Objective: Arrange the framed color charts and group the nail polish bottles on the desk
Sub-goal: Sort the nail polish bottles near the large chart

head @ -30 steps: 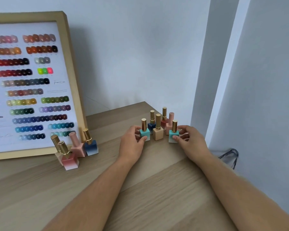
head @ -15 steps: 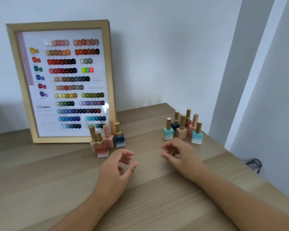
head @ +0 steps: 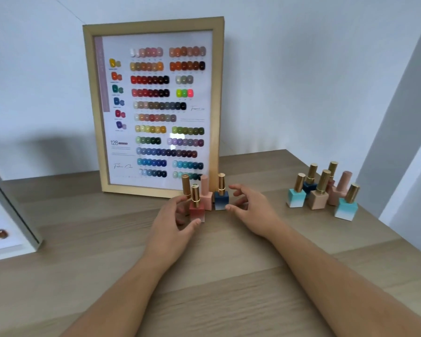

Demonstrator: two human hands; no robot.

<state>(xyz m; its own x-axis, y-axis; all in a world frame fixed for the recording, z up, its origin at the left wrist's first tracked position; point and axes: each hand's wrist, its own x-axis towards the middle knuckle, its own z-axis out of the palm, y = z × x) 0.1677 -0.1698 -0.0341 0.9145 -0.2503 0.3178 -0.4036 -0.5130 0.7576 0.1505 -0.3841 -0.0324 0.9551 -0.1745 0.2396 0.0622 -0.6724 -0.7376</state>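
Nearest, two bare forearms reach in from six o'clock over the wooden desk [head: 229, 276]. The left hand [head: 173, 224] curls loosely around the red bottle [head: 197, 210], thumb touching its base and fingers behind it; whether it truly grips cannot be told. The right hand [head: 250, 210] is spread open, holding nothing, its fingertips just beside the navy bottle [head: 221, 199]. Between those two stands a pink bottle [head: 206, 194], with a fourth gold cap [head: 186, 186] behind the red one. At three o'clock, well apart, a group of six bottles [head: 322, 193] stands upright. At nine o'clock a white frame [head: 12, 222] shows partly. Farthest, at twelve o'clock, the wooden framed color chart [head: 153, 108] leans against the wall [head: 301, 69].
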